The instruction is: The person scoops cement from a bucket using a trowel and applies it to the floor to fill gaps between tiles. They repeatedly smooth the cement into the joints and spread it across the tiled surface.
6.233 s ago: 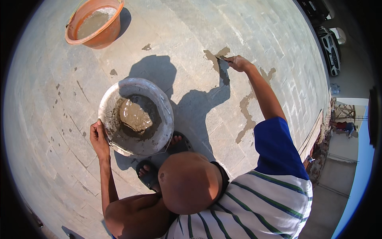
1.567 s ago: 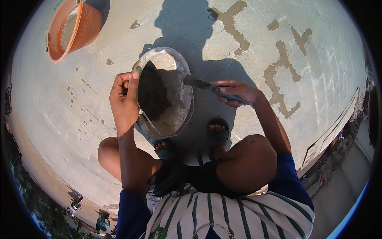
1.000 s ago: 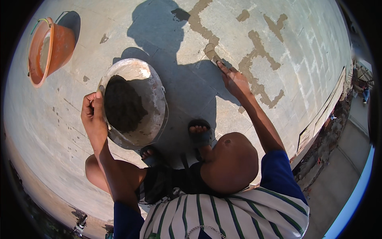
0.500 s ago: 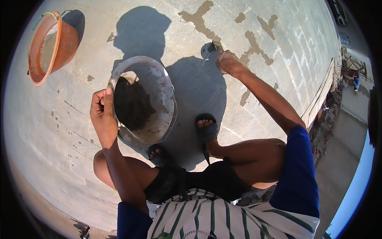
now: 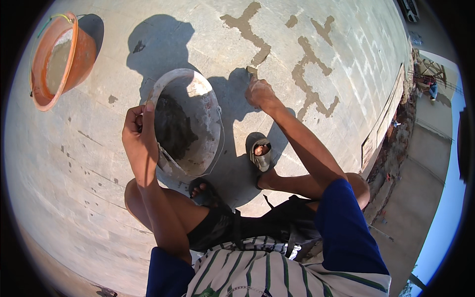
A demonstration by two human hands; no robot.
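My left hand (image 5: 140,129) pinches the left rim of a whitish plastic bucket (image 5: 202,94), its thumb on the edge. The bucket tilts, its mouth facing up and its wire handle hanging down the right side. Dark grey wet cement paste (image 5: 170,126) lies inside. Beyond the bucket to the right, my right hand (image 5: 260,93) is closed round a small flat-bladed tool, apparently a putty knife (image 5: 252,72); its handle is hidden in my fist. The blade is at the near end of a wet cement streak (image 5: 247,27) on the pale paved ground.
An orange bucket (image 5: 81,54) with grey material inside leans at the far left. More wet cement streaks (image 5: 309,94) mark the paving (image 5: 341,59) at right. My sandalled feet (image 5: 261,151) are close to the whitish bucket. A person (image 5: 432,90) is far off at right, past the paving's edge.
My right hand has moved left and nearer with the tool, and the cement streak now reaches farther toward me. My right foot has shifted; my left hand still grips the bucket rim.
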